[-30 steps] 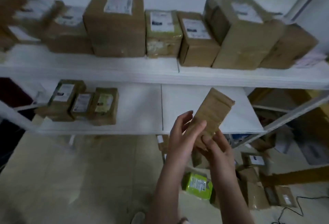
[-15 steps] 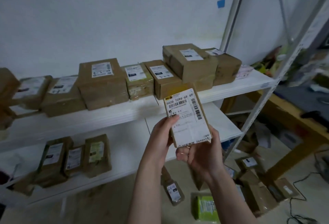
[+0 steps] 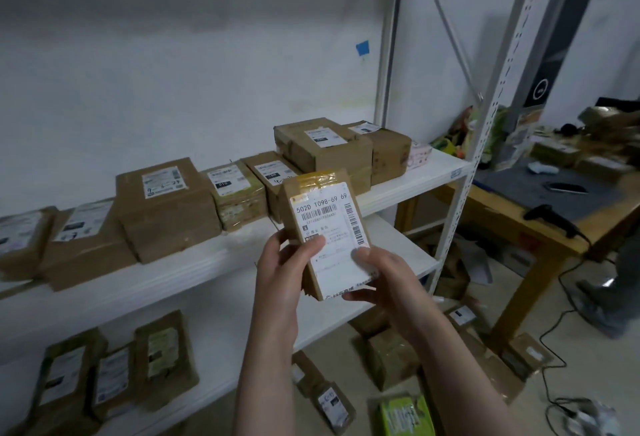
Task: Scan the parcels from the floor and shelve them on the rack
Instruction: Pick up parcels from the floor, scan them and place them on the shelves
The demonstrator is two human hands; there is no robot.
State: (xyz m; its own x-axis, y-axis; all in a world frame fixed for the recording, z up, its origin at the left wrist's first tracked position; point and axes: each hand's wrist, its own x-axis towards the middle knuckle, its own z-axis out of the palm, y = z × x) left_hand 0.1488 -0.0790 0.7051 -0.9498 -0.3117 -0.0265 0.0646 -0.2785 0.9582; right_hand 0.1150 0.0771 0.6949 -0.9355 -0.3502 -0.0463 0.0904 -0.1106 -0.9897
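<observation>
Parcel [image 3: 327, 224] flipped label-up since one second ago, now before rack shelf [image 3: 207, 269]. Left grip [image 3: 282, 273] pinching its left edge; right grip [image 3: 384, 280] curled round bottom corner, thumb on label.

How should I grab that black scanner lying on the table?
Take the scanner by its slim handle, the end nearest the table edge, coming down from above. It lies flat on the table, so its top is open. Free a hand first: the left hand and right hand both hold the parcel.
</observation>
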